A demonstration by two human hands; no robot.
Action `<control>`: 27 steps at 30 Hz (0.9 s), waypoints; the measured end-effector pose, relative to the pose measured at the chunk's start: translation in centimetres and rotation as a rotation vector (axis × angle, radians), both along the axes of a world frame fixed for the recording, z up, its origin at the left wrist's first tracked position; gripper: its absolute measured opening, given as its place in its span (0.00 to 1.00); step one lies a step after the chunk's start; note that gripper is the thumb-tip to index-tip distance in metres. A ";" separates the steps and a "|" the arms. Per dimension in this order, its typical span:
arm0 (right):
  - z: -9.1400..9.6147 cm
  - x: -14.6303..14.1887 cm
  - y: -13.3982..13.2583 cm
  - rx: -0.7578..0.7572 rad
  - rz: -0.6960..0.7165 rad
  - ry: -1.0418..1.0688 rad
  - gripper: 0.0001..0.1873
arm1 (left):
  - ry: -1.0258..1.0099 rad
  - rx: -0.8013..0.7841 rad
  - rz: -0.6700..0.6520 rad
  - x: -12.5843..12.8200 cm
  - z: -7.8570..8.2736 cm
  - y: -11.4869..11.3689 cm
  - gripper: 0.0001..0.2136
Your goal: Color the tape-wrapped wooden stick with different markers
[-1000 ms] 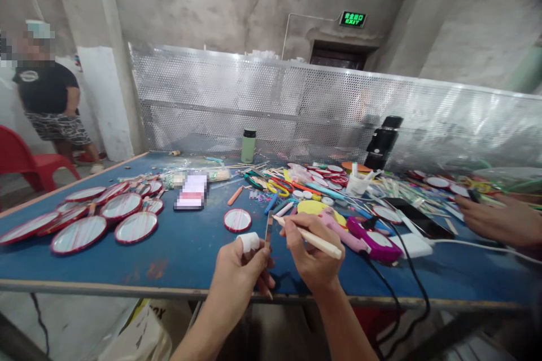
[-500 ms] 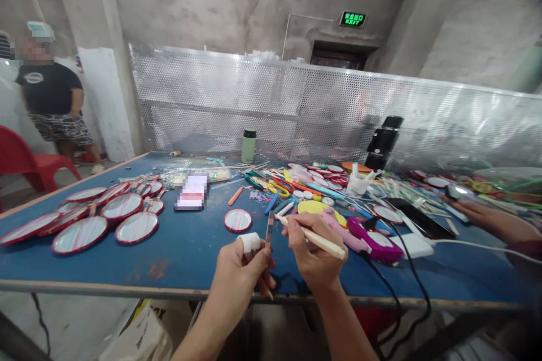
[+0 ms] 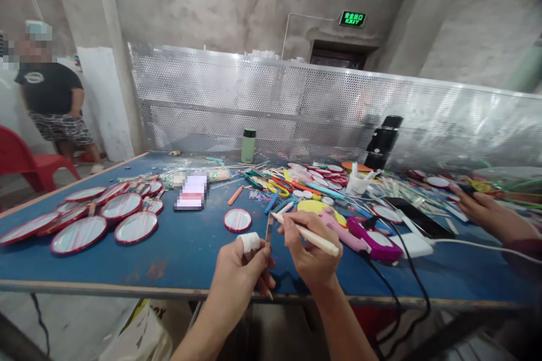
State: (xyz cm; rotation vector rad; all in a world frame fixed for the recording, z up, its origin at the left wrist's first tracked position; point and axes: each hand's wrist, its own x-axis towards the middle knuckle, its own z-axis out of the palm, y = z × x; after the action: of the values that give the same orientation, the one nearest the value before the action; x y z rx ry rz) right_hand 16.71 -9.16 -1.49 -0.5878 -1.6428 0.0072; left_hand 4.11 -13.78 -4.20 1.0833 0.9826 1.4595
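Observation:
My left hand (image 3: 239, 273), with a white wrap (image 3: 250, 242) on one finger, pinches a thin wooden craft stick (image 3: 268, 230) upright near the table's front edge. Brown marks show on the upper part of the stick. A cream-coloured marker pen (image 3: 317, 240) is gripped in my right hand (image 3: 312, 259), its tip at the top of the stick; whether they touch I cannot tell. Just beyond my hands lies a round white disc with a red rim (image 3: 237, 220). The lower end of the stick is partly hidden by my left fingers.
Several red-rimmed discs (image 3: 128, 206) lie at left, near a phone (image 3: 191, 192). A green bottle (image 3: 248, 145) stands at the back. At right are a purple device (image 3: 376, 240), cables, a dark phone (image 3: 419, 217) and another person's hand (image 3: 486, 211). A person (image 3: 53, 90) stands far left.
My right hand and the pen have shifted slightly left, bringing the pen tip closer to the stick's top. The other person's hand at right has changed position a little.

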 end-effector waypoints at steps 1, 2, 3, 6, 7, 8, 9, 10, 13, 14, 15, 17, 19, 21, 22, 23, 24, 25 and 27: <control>0.0 0.0 0.0 -0.005 -0.007 0.009 0.05 | 0.000 0.002 0.000 0.0 0.0 0.0 0.11; -0.1 0.0 0.0 -0.009 -0.014 0.025 0.05 | 0.000 0.005 -0.001 0.0 0.0 -0.1 0.11; -0.1 0.1 0.0 -0.010 -0.019 0.042 0.05 | 0.001 0.009 -0.005 0.0 0.0 -0.1 0.11; -0.1 0.0 0.1 0.011 -0.009 0.041 0.05 | -0.002 0.013 -0.004 -0.1 -0.1 -0.1 0.11; -0.1 0.0 0.1 0.021 -0.003 0.020 0.05 | -0.002 0.015 -0.003 -0.1 -0.1 -0.1 0.11; -0.1 0.0 0.1 0.028 0.000 -0.002 0.05 | 0.000 0.016 -0.003 -0.1 -0.1 -0.1 0.11; 0.0 0.0 0.1 0.033 -0.002 -0.022 0.05 | 0.003 0.018 -0.003 -0.1 -0.1 -0.1 0.11; 0.0 0.0 0.0 0.035 -0.007 -0.031 0.06 | 0.007 0.017 -0.002 -0.1 -0.1 -0.1 0.11; 0.1 0.0 -0.1 0.036 -0.031 -0.012 0.05 | 0.019 0.012 0.003 -0.1 -0.1 0.0 0.11; 0.1 0.0 -0.1 0.037 -0.034 -0.005 0.05 | 0.022 0.012 0.004 -0.1 -0.1 0.0 0.11; 0.1 0.0 -0.1 0.039 -0.034 -0.003 0.05 | 0.024 0.012 0.004 -0.1 -0.1 0.0 0.11; 0.1 0.0 -0.1 0.040 -0.022 -0.020 0.05 | 0.024 0.017 0.001 -0.1 -0.1 -0.1 0.11; 0.0 0.0 -0.1 0.036 -0.017 -0.031 0.06 | 0.025 0.018 -0.001 -0.1 -0.1 -0.2 0.11; 0.0 0.0 0.0 0.035 -0.033 -0.004 0.05 | 0.024 0.013 0.001 -0.1 -0.1 -0.2 0.11; -0.1 0.1 0.0 0.033 -0.042 0.017 0.05 | 0.023 0.010 0.000 -0.1 -0.1 -0.2 0.11; -0.1 0.1 0.1 0.029 -0.049 0.038 0.05 | 0.022 0.008 0.000 -0.1 -0.1 -0.1 0.11; -0.1 0.1 0.1 0.026 -0.051 0.053 0.05 | 0.023 0.008 -0.001 -0.1 -0.1 -0.1 0.11; -0.2 0.1 0.1 0.025 -0.047 0.060 0.05 | 0.024 0.010 -0.001 -0.1 -0.1 -0.1 0.11; -0.2 0.1 0.1 0.033 -0.038 0.045 0.05 | 0.028 0.015 -0.002 -0.1 -0.2 -0.1 0.11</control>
State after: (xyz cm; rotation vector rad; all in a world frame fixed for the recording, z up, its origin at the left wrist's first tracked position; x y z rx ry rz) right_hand 16.82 -9.08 -1.65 -0.5893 -1.5856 -0.0339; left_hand 4.03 -13.91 -4.38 1.1183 0.9910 1.4556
